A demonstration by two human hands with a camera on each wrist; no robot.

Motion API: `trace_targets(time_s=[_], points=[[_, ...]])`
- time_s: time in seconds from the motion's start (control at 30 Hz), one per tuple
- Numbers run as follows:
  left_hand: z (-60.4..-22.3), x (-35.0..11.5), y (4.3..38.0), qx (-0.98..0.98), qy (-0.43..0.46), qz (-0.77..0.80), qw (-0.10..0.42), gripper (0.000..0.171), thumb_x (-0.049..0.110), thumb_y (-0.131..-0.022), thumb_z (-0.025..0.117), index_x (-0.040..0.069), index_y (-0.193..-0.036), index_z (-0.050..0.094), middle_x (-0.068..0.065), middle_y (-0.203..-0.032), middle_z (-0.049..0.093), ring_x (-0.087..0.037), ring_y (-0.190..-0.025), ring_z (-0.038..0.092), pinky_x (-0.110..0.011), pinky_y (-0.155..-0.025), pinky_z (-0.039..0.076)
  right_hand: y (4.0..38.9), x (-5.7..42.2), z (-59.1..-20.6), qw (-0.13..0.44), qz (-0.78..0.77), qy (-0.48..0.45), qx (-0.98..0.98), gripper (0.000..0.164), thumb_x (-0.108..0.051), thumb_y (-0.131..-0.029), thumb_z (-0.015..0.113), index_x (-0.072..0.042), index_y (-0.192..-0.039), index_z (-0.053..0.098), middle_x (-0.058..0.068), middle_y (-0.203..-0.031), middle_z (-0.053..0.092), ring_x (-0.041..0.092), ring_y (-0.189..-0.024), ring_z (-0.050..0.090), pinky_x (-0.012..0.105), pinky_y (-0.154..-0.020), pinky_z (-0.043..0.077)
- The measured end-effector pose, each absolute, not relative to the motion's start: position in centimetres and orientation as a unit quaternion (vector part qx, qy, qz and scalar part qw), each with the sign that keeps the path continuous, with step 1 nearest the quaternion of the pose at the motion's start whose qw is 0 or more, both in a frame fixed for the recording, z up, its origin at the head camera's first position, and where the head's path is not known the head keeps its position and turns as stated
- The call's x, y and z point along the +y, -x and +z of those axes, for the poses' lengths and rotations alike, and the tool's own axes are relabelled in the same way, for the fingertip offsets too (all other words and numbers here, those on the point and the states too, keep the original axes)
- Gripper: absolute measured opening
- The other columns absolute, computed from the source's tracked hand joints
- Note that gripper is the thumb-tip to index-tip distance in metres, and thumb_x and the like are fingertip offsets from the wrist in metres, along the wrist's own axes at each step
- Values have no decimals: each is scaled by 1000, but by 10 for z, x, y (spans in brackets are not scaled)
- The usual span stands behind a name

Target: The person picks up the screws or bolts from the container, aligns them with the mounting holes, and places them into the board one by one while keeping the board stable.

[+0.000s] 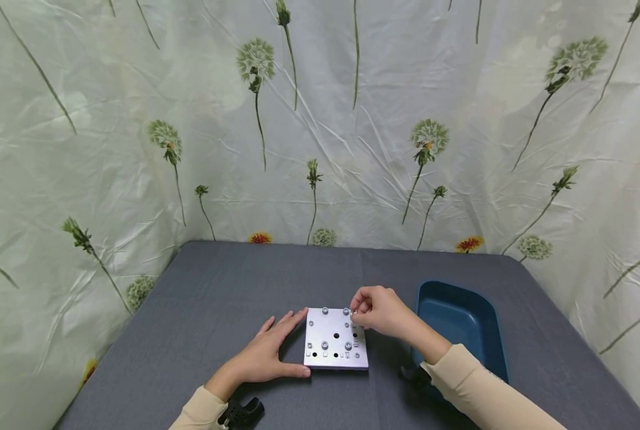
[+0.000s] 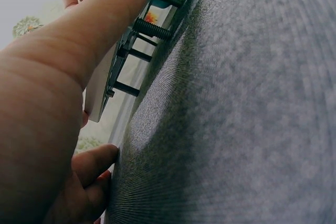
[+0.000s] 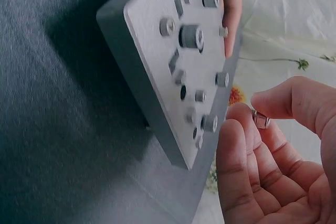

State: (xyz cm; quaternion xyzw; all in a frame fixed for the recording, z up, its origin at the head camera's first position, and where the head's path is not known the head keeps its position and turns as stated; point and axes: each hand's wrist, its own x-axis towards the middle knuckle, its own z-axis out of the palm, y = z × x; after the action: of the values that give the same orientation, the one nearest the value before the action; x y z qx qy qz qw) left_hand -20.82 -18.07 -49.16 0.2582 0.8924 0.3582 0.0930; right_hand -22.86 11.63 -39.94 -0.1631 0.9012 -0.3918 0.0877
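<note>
A silver metal plate (image 1: 327,330) with round-headed screws and dark holes lies on the grey table. My left hand (image 1: 266,352) is at its left side, fingers straight and spread, thumb by the near corner and a fingertip at the far corner. In the left wrist view, dark screw shanks (image 2: 152,29) stick out below the plate. My right hand (image 1: 380,310) is over the plate's far right corner. Between its thumb and fingertips it pinches a small shiny metal piece (image 3: 261,119), angular like a nut or screw head, partly hidden by the fingers.
A dark blue tray (image 1: 499,346) stands to the right, partly behind my right forearm. Behind the table (image 1: 233,280) hangs a pale curtain (image 1: 352,143) with a dandelion print. A black strap (image 1: 241,412) is at my left wrist.
</note>
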Motion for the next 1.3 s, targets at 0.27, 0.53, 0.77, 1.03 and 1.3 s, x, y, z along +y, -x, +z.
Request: trace_targets(time_s=[0.27, 0.53, 0.77, 1.03, 1.3], points=[[-492, -181, 209, 890, -263, 360, 91, 114, 57, -81, 90, 23, -172, 30, -9, -175, 37, -42, -164, 29, -75, -130, 8, 225, 107, -408, 115, -396, 188, 892, 10, -3, -87, 79, -4, -95, 73, -2, -72, 66, 11, -61, 64, 23, -57, 55], [-494, -180, 210, 889, -261, 363, 102, 114, 59, -82, 89, 24, -172, 29, -8, -176, 35, -41, -165, 27, -75, -130, 6, 222, 101, -412, 139, -407, 202, 880, 8, -2, -90, 77, -2, -96, 72, -2, -72, 65, 10, -61, 65, 22, -57, 58], [-494, -181, 210, 888, -259, 364, 107, 114, 59, -82, 89, 23, -172, 29, -9, -176, 35, -42, -165, 26, -76, -130, 5, 221, 97, -416, 138, -400, 218, 880, 6, -5, -91, 78, -6, -92, 72, -5, -69, 65, 8, -59, 61, 19, -54, 51], [-494, -181, 209, 886, -264, 367, 105, 114, 57, -82, 90, 23, -172, 29, -9, -176, 35, -41, -165, 26, -75, -130, 5, 220, 94, -418, 133, -396, 223, 881, 7, -6, -89, 79, -6, -92, 72, -7, -66, 61, 5, -56, 55, 20, -51, 47], [-491, -181, 210, 883, -265, 372, 106, 115, 57, -83, 89, 23, -173, 27, -8, -177, 34, -41, -166, 25, -75, -130, 4, 222, 92, -419, 124, -382, 226, 888, 8, -6, -87, 80, -6, -93, 74, -7, -69, 60, 5, -61, 54, 18, -53, 45]])
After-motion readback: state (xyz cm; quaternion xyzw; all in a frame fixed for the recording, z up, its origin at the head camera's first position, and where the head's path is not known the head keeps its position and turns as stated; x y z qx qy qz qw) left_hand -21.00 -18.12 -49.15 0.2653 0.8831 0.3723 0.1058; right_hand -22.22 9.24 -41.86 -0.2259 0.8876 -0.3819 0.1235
